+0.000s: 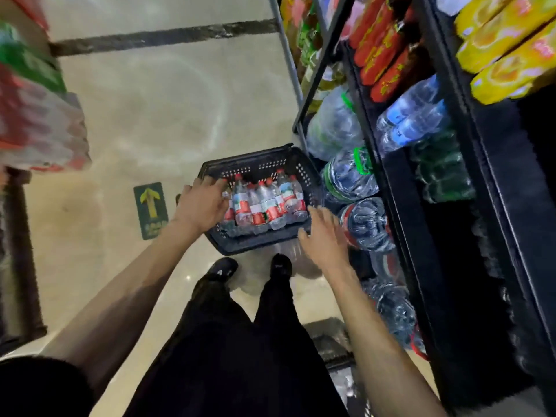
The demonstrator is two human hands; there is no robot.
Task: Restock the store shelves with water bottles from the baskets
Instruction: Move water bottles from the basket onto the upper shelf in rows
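The water bottles [264,203], clear with red caps and red-and-white labels, lie packed side by side in 1 row inside a black plastic basket [258,168]. The basket stands on the floor [165,115], just left of the shelves [400,188] and just beyond the person's 2 black shoes [222,269].

The left hand [203,203] reaches into the left end of the basket. Its fingers are close together and bent down over the leftmost bottle, touching it; whether they close round it cannot be told. The right hand [323,233] hovers over the near right corner of the basket, palm down, fingers straight and slightly spread, holding nothing.

On the lowest shelf, right beside the basket, large water jugs [349,179] lie on their sides with green and red handles. One level up lie smaller bottles with blue labels [412,118], and nearer than those a pack of green bottles [442,173]. Farther along that level are red packets [382,55], and yellow packets [505,55] fill the level above.

Left of the basket a green floor sticker [151,209] shows 1 yellow arrow pointing away. At the far left edge stand blurred shrink-wrapped packs [36,121] in red and green.
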